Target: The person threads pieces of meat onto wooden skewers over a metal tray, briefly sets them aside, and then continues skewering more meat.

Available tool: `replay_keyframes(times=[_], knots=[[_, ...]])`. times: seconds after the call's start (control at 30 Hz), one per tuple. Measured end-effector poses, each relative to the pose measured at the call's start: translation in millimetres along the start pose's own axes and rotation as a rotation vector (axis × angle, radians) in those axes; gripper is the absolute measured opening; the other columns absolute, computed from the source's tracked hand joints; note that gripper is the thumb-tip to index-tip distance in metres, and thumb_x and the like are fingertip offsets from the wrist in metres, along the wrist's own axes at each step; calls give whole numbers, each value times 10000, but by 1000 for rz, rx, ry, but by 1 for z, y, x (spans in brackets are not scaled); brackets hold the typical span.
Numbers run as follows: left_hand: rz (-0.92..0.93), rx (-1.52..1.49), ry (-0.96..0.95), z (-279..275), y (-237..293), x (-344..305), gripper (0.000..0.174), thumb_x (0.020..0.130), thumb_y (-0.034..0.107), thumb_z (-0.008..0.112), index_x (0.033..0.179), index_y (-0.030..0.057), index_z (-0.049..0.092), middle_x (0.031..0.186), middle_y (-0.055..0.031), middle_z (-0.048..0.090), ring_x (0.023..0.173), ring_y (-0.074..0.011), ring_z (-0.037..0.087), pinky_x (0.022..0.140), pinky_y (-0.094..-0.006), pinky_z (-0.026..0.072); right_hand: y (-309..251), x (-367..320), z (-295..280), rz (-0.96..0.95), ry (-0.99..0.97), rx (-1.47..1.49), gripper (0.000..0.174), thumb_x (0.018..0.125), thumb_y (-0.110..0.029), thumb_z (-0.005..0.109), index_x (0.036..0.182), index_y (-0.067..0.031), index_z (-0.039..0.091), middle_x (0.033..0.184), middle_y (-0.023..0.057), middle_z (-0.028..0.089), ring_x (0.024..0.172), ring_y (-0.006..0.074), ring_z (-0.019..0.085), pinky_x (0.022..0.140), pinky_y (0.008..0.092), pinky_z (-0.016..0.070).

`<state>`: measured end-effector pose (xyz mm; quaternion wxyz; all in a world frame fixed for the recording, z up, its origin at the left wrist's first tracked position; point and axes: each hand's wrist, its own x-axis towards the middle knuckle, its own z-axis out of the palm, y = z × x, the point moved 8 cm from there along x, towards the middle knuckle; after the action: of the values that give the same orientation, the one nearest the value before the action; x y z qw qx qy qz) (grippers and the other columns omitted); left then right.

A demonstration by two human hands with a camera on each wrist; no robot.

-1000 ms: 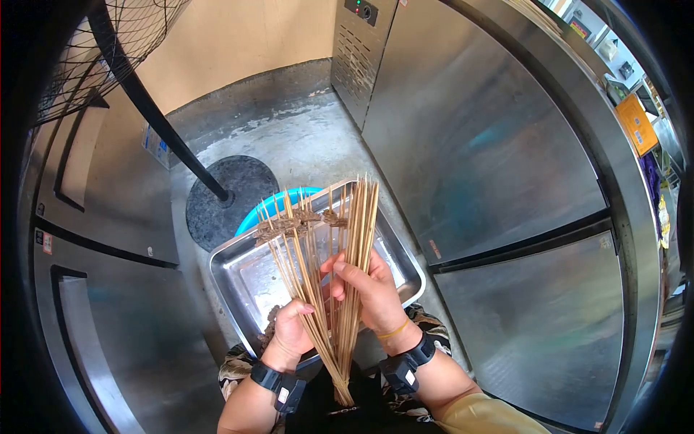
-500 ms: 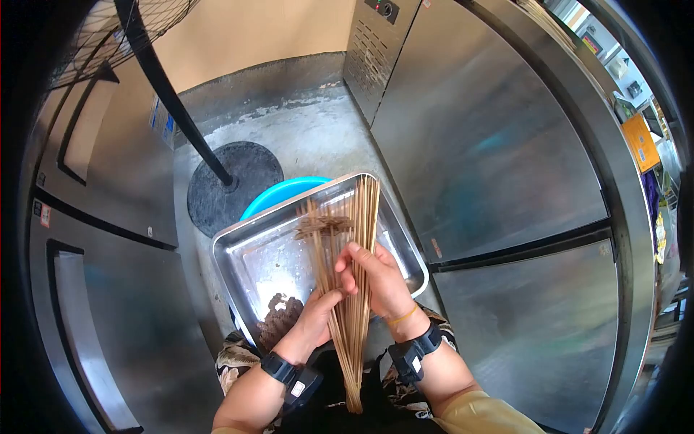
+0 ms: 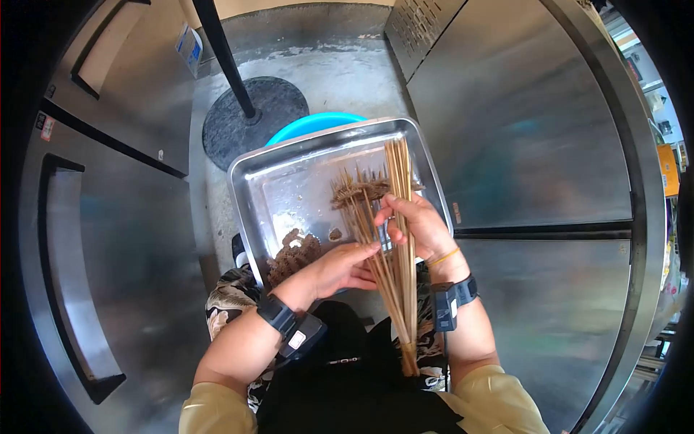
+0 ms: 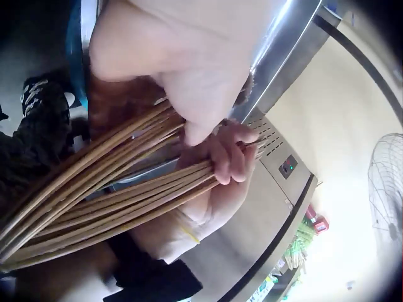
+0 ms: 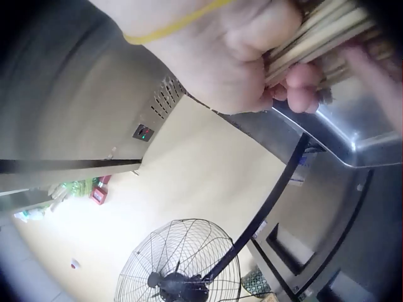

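The right hand (image 3: 425,230) grips bare sticks (image 3: 400,163); the left hand (image 3: 334,271), fingers nearly straight, touches others with its thumb. Those carry brown pieces (image 3: 361,192) near their far ends; a loose brown pile (image 3: 295,259) lies in the tray (image 3: 271,188), near left.

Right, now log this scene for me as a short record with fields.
left hand: thumb touching the skewers
right hand: gripping skewers
skewers: fanned at the top, gathered at the bottom
brown pieces: on upper parts of some skewers, possibly meat
metal tray: beneath the skewers' upper ends
loose pile: brown, in the tray's near left corner
blue basin: partly hidden by the tray
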<state>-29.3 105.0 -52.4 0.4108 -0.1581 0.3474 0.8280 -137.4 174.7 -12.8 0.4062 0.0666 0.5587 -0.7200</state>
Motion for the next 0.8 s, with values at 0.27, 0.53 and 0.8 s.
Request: replay_keyframes(times=[0.27, 0.53, 0.8], knots=[[564, 1365, 993, -48, 93, -82, 178, 775, 100, 602, 949, 61, 607, 897, -116, 617, 854, -312, 601, 741, -399, 479, 6, -19, -12, 25, 61, -121, 197, 931, -230, 468, 944, -40, 519, 719, 71, 596, 484, 97, 506, 407, 188, 378], [270, 1691, 1107, -74, 78, -79, 280, 716, 56, 647, 984, 26, 570, 976, -160, 584, 908, -341, 589, 777, -426, 486, 15, -15, -8, -78, -7, -206, 189, 880, -210, 499, 819, -44, 565, 705, 17, 551, 586, 110, 535, 538, 232, 426], [293, 1682, 1107, -63, 80, -71, 262, 697, 51, 615, 952, 13, 567, 938, -180, 591, 872, -362, 592, 767, -429, 490, 5, -20, 0, -171, 57, -432, 178, 885, -191, 536, 899, -28, 606, 723, 9, 554, 603, 79, 504, 560, 221, 403]])
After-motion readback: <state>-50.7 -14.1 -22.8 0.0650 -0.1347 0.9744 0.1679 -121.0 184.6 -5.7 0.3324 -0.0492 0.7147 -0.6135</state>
